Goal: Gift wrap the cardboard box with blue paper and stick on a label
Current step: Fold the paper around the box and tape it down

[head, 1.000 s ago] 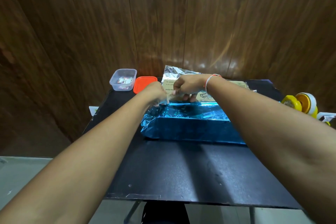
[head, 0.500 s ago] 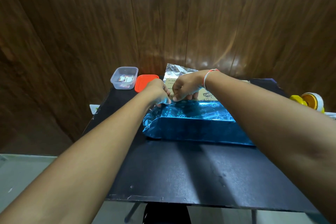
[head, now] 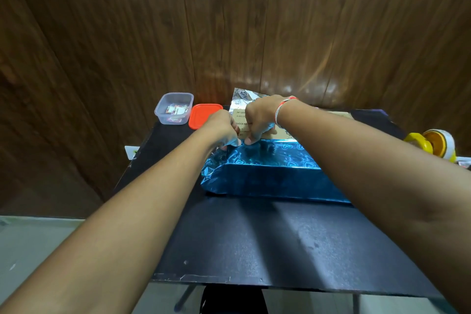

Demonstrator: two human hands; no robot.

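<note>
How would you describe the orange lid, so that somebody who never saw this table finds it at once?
Look at the black table and go to its far left corner, by the wooden wall. Beside the clear tub there, the orange lid lies flat, just left of the left hand. It is the only flat orange thing; the tub is see-through.

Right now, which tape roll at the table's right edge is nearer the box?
The plain yellow roll; it sits left of the white-wrapped, orange-cored roll, so nearer the blue-wrapped box.

Cardboard box [head: 260,132] lies flat, half covered by blue paper [head: 265,173].
</note>
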